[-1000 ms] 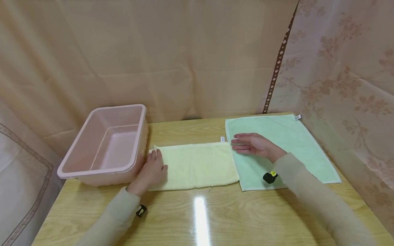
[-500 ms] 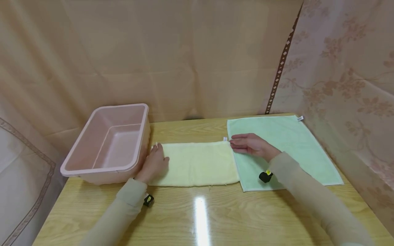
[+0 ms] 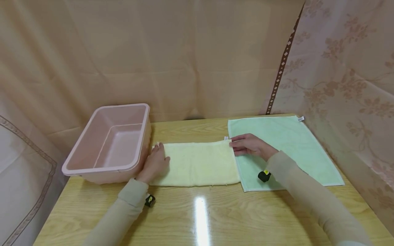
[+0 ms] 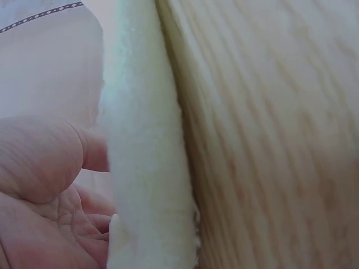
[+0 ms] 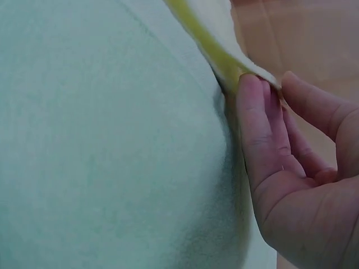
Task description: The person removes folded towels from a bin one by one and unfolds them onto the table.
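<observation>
A pale yellow towel [image 3: 197, 164] lies folded into a flat rectangle on the table. My left hand [image 3: 155, 164] is at its left end, fingers at the far corner, and a bit of cloth sticks up past the fingertips. In the left wrist view the thumb [image 4: 92, 151] meets the yellow towel [image 4: 143, 145], which hides the fingertips. My right hand [image 3: 250, 146] pinches the far right corner. The right wrist view has the fingers [image 5: 255, 106] under the lifted edge and the thumb tip at its border. A light green towel [image 3: 277, 136] lies spread out under the right forearm.
A pink plastic basin [image 3: 104, 169] stands at the left, close against the left hand. Beige curtains [image 3: 184, 61] hang behind the wooden table [image 3: 172, 218], and a floral one [image 3: 354, 85] hangs at the right. A white tag [image 3: 226, 138] sticks out by the right hand.
My right hand has moved slightly left onto the yellow towel's corner and now pinches and lifts it. The left hand has moved slightly right, its fingers drawing in at the far left corner.
</observation>
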